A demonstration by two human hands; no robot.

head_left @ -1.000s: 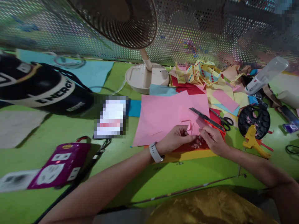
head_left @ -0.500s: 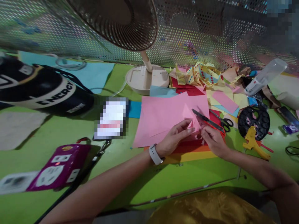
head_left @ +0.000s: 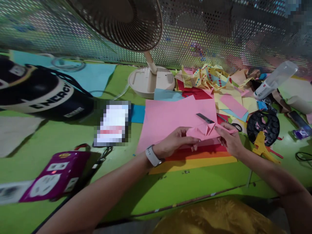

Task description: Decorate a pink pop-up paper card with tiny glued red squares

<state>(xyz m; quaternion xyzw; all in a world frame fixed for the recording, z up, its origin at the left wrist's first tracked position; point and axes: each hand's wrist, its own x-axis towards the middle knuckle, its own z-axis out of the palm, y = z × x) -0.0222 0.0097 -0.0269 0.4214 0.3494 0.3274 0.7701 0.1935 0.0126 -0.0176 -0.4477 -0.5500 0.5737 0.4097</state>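
A folded pink paper (head_left: pixel 206 130) with a small peak in its middle is stretched between my two hands. My left hand (head_left: pixel 176 142), with a pale watch band (head_left: pixel 153 156) at its wrist, pinches the left end between thumb and fingers. At the other end, my right hand (head_left: pixel 230 139) grips the folded paper close to the peak. Larger pink sheets (head_left: pixel 165 117) lie beneath, over red, orange and yellow sheets (head_left: pixel 195 164). Just behind the folded paper, a dark cutter blade (head_left: pixel 204 117) shows; the rest of it is hidden by paper and hand.
A beige fan base (head_left: pixel 151 81) stands behind the sheets. To the left are a black bottle (head_left: pixel 48 94), a lit phone (head_left: pixel 112 123) and a purple pouch (head_left: pixel 58 174). On the right lie scissors (head_left: pixel 236 127), a yellow glue gun (head_left: pixel 264 148), paper scraps (head_left: pixel 212 76) and a clear bottle (head_left: pixel 276 79).
My hands have moved apart, drawing the folded pink paper out wide and flatter, with a peak at its middle. My right hand shifted right, now covering part of the cutter and scissors.
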